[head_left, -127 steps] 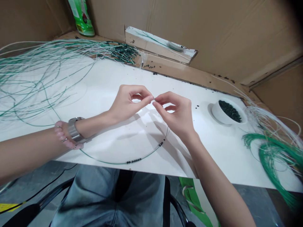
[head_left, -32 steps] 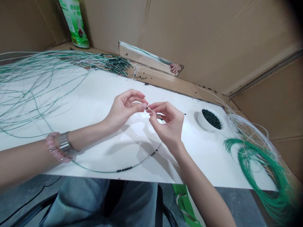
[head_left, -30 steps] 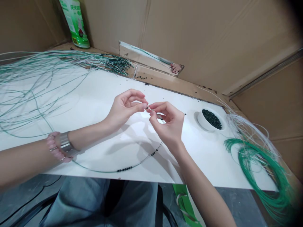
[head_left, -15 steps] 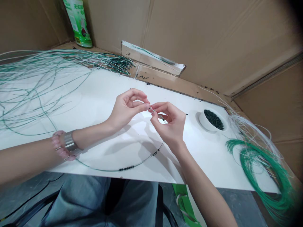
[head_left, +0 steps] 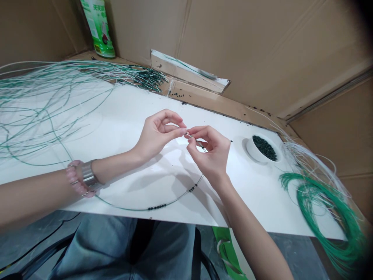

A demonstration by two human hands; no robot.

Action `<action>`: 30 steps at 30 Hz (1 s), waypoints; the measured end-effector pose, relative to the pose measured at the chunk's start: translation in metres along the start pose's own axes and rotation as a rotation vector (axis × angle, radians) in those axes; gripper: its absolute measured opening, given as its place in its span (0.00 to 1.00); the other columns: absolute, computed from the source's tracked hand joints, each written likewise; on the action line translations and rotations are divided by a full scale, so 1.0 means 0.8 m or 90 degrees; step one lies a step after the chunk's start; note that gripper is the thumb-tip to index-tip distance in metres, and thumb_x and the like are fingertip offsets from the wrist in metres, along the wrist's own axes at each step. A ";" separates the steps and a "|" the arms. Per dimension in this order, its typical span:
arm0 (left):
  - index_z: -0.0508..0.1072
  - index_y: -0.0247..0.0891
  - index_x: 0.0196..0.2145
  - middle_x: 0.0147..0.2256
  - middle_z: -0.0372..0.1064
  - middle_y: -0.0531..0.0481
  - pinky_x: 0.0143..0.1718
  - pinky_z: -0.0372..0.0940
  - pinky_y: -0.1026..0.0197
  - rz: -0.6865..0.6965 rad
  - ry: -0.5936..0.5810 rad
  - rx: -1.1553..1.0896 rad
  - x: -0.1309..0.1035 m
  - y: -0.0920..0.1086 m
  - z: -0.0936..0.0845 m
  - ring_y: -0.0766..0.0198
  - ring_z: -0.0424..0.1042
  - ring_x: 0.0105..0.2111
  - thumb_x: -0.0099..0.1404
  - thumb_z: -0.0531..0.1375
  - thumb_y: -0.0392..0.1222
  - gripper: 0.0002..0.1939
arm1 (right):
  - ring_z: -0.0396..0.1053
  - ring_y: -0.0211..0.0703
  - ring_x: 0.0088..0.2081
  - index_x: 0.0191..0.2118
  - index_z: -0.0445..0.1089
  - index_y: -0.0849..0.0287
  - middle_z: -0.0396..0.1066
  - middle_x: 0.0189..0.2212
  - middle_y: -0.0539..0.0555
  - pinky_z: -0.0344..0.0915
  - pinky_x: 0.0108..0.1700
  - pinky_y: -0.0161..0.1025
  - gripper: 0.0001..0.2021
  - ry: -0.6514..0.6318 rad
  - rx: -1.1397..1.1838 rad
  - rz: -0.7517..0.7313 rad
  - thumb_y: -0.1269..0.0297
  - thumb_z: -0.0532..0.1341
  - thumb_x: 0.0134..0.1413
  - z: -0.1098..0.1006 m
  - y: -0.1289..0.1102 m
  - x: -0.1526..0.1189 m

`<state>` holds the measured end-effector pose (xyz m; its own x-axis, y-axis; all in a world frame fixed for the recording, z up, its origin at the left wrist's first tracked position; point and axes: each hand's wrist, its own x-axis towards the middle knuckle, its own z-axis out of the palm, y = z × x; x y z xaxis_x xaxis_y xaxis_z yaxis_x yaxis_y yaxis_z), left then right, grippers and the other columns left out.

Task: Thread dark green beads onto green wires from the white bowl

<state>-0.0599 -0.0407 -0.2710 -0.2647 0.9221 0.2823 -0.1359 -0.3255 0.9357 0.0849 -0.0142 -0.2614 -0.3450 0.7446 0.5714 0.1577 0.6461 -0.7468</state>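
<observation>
My left hand [head_left: 161,130] pinches the tip of a thin strand over the middle of the white board; anything tiny between thumb and finger is too small to make out. Close beside it, my right hand [head_left: 210,151] grips the same beaded strand [head_left: 128,209] between thumb and fingers. From there the strand loops down toward the board's front edge and back to my left wrist, with black beads [head_left: 157,207] along it. To the right stands a white bowl [head_left: 253,151] filled with dark beads [head_left: 264,147].
Green and white strands with beaded ends [head_left: 148,77] spread over the left side. A green coil [head_left: 314,206] and white strands [head_left: 323,163] lie at the right edge. A green bottle [head_left: 100,31] stands at the back left against cardboard walls [head_left: 247,50]. Loose beads dot the back ledge.
The whole view has shifted very slightly. Both hands keep the same pinch on the strand, with almost no movement between them.
</observation>
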 end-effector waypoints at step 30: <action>0.76 0.35 0.29 0.30 0.74 0.51 0.38 0.71 0.62 0.093 -0.021 0.096 -0.004 -0.008 0.000 0.65 0.74 0.32 0.54 0.66 0.38 0.05 | 0.73 0.38 0.31 0.24 0.70 0.61 0.73 0.27 0.51 0.72 0.26 0.32 0.04 0.003 0.119 0.147 0.69 0.63 0.47 -0.002 0.002 0.008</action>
<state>-0.0583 -0.0414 -0.2777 -0.2397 0.8745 0.4217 0.0473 -0.4233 0.9048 0.0845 -0.0077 -0.2584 -0.3157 0.8692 0.3806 0.0584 0.4182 -0.9065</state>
